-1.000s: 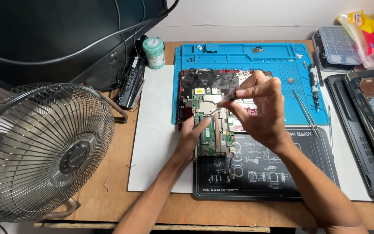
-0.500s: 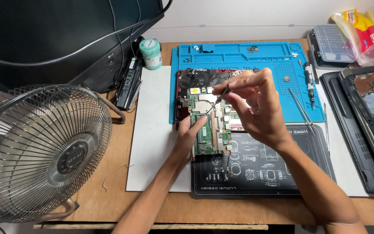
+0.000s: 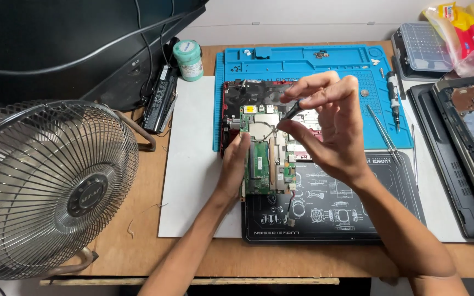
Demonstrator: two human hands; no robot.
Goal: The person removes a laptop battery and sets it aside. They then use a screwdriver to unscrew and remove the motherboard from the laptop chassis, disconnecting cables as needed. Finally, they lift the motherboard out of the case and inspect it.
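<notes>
From the head camera, you have the green circuit board (image 3: 263,151) lying flat on the desk, its far end over the dark opened laptop shell (image 3: 248,96) that rests on the blue work mat (image 3: 352,60), its near end reaching onto the black mat (image 3: 330,219). Its long axis runs away from you, from the black mat up toward the blue one, with the silver heat plate toward the far end and a thin wire with a small plug trailing off the near corner. Your left hand (image 3: 234,170) lies pressed along the board's left edge, fingers curled against it to steady it. Your right hand (image 3: 330,126) hovers over the board's right side, thumb and forefinger pinched on a slim dark tool (image 3: 292,112) whose tip angles down-left onto the silver plate. I judge the board to be light, stiff and thin, but fragile: it will not bend safely, and its small parts and connectors chip easily. Hold it by its bare edges only, as your left hand does, never by the trailing wire. Tweezers (image 3: 382,131) lie right of the board on the blue mat.
</notes>
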